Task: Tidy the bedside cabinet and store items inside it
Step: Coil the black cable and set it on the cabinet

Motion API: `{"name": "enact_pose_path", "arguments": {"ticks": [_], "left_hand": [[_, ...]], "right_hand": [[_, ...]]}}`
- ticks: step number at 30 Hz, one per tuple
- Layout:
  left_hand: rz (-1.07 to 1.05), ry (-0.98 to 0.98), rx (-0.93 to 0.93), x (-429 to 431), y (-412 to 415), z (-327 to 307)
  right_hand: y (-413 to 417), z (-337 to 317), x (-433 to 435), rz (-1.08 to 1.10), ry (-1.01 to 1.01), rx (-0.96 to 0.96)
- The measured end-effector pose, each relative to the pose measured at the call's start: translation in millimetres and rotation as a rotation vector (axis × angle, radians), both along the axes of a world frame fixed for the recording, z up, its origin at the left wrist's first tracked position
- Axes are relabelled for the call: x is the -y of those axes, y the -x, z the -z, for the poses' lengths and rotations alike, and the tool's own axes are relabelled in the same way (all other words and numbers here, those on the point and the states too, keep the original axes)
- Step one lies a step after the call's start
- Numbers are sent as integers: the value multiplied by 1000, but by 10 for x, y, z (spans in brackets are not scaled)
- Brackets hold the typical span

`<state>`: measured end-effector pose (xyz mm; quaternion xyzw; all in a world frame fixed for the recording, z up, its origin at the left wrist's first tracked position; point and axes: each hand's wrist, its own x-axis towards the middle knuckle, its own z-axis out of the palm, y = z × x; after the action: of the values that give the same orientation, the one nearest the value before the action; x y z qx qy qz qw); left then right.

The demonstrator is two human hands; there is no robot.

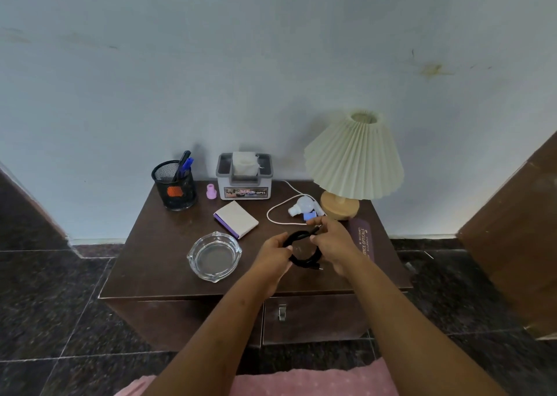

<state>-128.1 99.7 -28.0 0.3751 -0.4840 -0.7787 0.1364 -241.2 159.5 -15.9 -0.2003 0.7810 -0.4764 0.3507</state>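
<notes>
The left hand [272,252] and right hand [333,242] both pinch the black cable [304,261], coiling it; next the closed drawer [313,320] probably needs opening to store it

Home bedroom, dark bedside cabinet [168,260], pleated table lamp [354,160], tissue box [244,181]

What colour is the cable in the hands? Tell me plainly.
Black. The cable shows best in the head view, looped between both palms.

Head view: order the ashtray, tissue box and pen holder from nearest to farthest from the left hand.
1. Ashtray, just left of the left hand.
2. Tissue box, back centre.
3. Pen holder, back left corner.
</notes>
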Motion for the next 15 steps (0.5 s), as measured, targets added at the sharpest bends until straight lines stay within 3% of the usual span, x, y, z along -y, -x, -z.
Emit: {"name": "enact_pose_path", "arguments": {"ticks": [6,15], "left_hand": [[39,63,83,63,110,234],[76,154,158,107,167,305]], "right_hand": [[92,224,108,-94,-177,-34],[68,355,136,-204,-157,-182]]}}
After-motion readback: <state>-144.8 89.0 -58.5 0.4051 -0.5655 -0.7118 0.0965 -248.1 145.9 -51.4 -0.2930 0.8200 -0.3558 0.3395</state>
